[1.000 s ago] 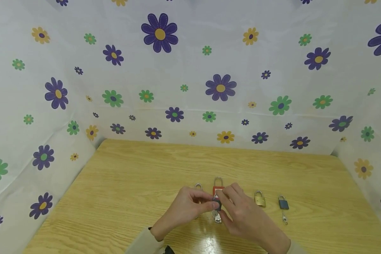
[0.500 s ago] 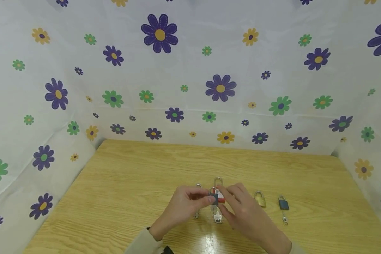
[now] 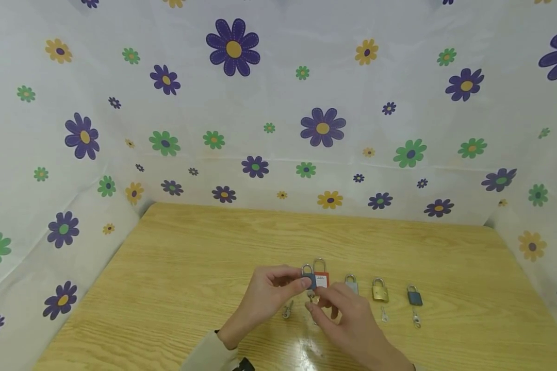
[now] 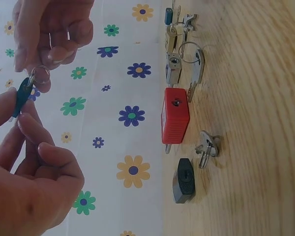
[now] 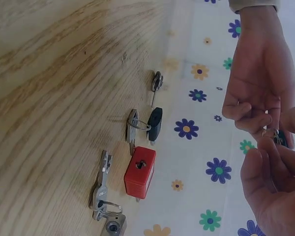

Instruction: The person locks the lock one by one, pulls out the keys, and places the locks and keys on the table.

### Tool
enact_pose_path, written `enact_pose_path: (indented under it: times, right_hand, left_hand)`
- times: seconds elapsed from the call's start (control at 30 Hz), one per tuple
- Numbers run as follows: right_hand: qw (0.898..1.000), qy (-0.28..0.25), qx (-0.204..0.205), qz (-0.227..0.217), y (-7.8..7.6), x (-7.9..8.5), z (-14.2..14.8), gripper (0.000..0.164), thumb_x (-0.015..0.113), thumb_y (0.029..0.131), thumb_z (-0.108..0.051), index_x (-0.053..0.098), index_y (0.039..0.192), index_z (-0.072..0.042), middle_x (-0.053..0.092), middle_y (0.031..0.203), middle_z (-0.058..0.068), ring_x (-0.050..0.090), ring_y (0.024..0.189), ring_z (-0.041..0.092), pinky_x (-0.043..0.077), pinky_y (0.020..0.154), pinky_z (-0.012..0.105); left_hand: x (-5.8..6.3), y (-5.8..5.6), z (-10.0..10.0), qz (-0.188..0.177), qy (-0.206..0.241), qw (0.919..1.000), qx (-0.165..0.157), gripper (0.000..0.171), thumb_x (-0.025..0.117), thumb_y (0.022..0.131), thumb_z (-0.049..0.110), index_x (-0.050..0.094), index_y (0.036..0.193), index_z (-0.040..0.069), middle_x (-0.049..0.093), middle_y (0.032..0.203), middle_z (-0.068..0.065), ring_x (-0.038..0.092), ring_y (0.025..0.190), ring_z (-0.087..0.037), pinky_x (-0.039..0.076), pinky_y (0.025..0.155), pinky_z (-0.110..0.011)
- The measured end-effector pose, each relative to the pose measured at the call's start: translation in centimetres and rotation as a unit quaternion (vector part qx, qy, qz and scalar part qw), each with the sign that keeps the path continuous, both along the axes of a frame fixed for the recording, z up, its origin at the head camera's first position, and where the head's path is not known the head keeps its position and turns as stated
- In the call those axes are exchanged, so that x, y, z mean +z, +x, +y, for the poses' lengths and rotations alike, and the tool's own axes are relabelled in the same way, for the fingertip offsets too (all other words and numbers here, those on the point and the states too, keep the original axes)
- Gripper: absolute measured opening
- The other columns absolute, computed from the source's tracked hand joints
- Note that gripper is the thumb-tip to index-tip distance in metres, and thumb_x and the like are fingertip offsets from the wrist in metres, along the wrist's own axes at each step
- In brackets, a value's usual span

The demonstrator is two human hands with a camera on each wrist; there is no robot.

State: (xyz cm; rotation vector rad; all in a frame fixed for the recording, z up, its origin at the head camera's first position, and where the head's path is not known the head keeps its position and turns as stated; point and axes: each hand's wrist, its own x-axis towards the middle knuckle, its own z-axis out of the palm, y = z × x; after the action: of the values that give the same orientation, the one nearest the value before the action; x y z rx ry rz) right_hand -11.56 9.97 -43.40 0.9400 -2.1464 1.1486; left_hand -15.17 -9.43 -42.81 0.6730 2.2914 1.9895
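My left hand [image 3: 262,299] pinches a small blue padlock [image 3: 309,281] between thumb and fingers, above the table, shackle pointing up in the head view. From its lower end hang a key and a thin key ring [image 4: 41,74]. Beside these is my right hand [image 3: 353,319], its thumb and index finger bent but apart around the key and ring. Whether a fingertip touches the key is unclear. Behind the held padlock stands a red padlock [image 3: 323,280] with a white label. A dark padlock [image 4: 185,182] shows in the left wrist view, but my left hand covers it in the head view.
To the right stand a grey padlock [image 3: 351,284], a brass padlock [image 3: 379,291] and another blue padlock [image 3: 414,296]. Keys [image 3: 416,320] lie before that one, a key [image 3: 384,315] before the brass one. More keys [image 3: 287,310] lie left. A flowered sheet [image 3: 241,103] surrounds the wooden table.
My left hand has raised the blue padlock and shifted it slightly left. My right hand has drawn down from the padlock's side towards its key, uncovering the grey padlock.
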Motion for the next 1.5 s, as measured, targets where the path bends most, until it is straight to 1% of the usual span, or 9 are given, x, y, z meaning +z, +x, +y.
enact_pose_path:
  times: [0.13,0.23,0.37,0.5,0.8,0.97,1.07,1.3,1.5]
  right_hand:
    - [1.0,-0.012,-0.018,0.004,0.0,0.1,-0.5,0.008,0.076,0.083,-0.009,0.072,0.087,-0.003,0.061,0.069,0.0,0.053,0.059,0.009,0.049,0.044,0.017]
    - [0.996,-0.039,-0.032,-0.071,0.2,0.3,-0.8,0.007,0.076,0.08,0.0,0.073,0.084,-0.005,0.064,0.065,0.0,0.055,0.055,0.007,0.052,0.044,0.021]
    - [0.969,-0.093,-0.04,-0.227,0.5,0.8,-1.1,0.009,0.071,0.086,-0.001,0.073,0.08,-0.008,0.069,0.067,0.001,0.06,0.06,0.007,0.06,0.056,0.026]
    - [0.943,-0.116,-0.034,-0.311,0.5,1.2,-1.1,0.012,0.069,0.089,-0.002,0.072,0.079,-0.008,0.066,0.069,0.003,0.059,0.065,0.01,0.06,0.065,0.026]
    - [0.937,-0.105,0.007,-0.333,0.6,1.3,-1.1,0.016,0.065,0.086,0.007,0.072,0.08,-0.005,0.062,0.071,0.006,0.053,0.067,0.011,0.056,0.061,0.023]
    - [0.923,-0.087,0.024,-0.373,1.1,1.2,-1.4,0.011,0.065,0.088,0.002,0.073,0.084,-0.004,0.069,0.079,0.009,0.058,0.073,0.011,0.057,0.066,0.023]
    - [0.92,-0.071,0.02,-0.384,1.2,1.1,-1.4,0.009,0.067,0.089,-0.002,0.075,0.085,-0.005,0.073,0.079,0.009,0.06,0.071,0.01,0.056,0.062,0.022]
    - [0.926,-0.015,-0.016,-0.377,1.0,0.9,-1.8,0.011,0.072,0.087,-0.011,0.076,0.076,-0.008,0.071,0.068,0.001,0.054,0.057,0.005,0.046,0.049,0.02]
    - [0.915,0.03,-0.013,-0.401,0.7,0.2,-2.8,0.017,0.069,0.086,-0.009,0.072,0.07,-0.003,0.057,0.053,-0.006,0.04,0.042,0.0,0.033,0.039,0.015]
  left_hand:
    - [0.1,0.1,0.1,-0.005,0.007,1.0,-0.001,0.015,0.072,0.089,0.014,0.077,0.096,0.001,0.075,0.091,-0.018,0.064,0.071,-0.013,0.051,0.062,-0.022]
    - [0.2,0.1,0.2,-0.013,0.012,0.9999,-0.001,0.015,0.072,0.089,0.01,0.077,0.096,-0.001,0.075,0.092,-0.021,0.065,0.073,-0.015,0.052,0.063,-0.023]
    - [0.2,0.2,0.3,-0.024,0.017,0.9996,-0.001,0.014,0.07,0.089,0.007,0.076,0.097,-0.003,0.075,0.094,-0.022,0.068,0.076,-0.024,0.054,0.065,-0.024]
    - [0.3,0.2,0.2,-0.03,0.017,0.9994,0.003,0.014,0.07,0.09,0.009,0.076,0.096,-0.002,0.075,0.093,-0.022,0.068,0.078,-0.03,0.055,0.065,-0.024]
    - [0.8,0.2,0.3,-0.06,0.025,0.9978,0.011,0.018,0.069,0.091,0.009,0.075,0.1,-0.004,0.074,0.097,-0.024,0.07,0.087,-0.02,0.058,0.074,-0.025]
    - [0.9,-0.1,-0.1,-0.081,0.016,0.9963,0.021,0.017,0.068,0.091,0.007,0.074,0.1,-0.007,0.074,0.098,-0.026,0.07,0.088,-0.023,0.059,0.079,-0.041]
    - [0.9,-0.3,-0.8,-0.087,0.006,0.9958,0.03,0.018,0.07,0.09,0.011,0.076,0.099,-0.004,0.074,0.097,-0.024,0.07,0.087,-0.024,0.058,0.079,-0.047]
    - [0.3,-1.1,-3.3,-0.077,-0.059,0.9933,0.063,0.03,0.074,0.087,0.03,0.077,0.103,0.005,0.077,0.099,-0.014,0.07,0.089,-0.019,0.058,0.077,-0.041]
    - [-0.7,-1.5,-6.2,-0.094,-0.109,0.9844,0.102,0.03,0.075,0.085,0.034,0.078,0.102,0.009,0.077,0.097,-0.01,0.07,0.086,-0.017,0.058,0.076,-0.043]
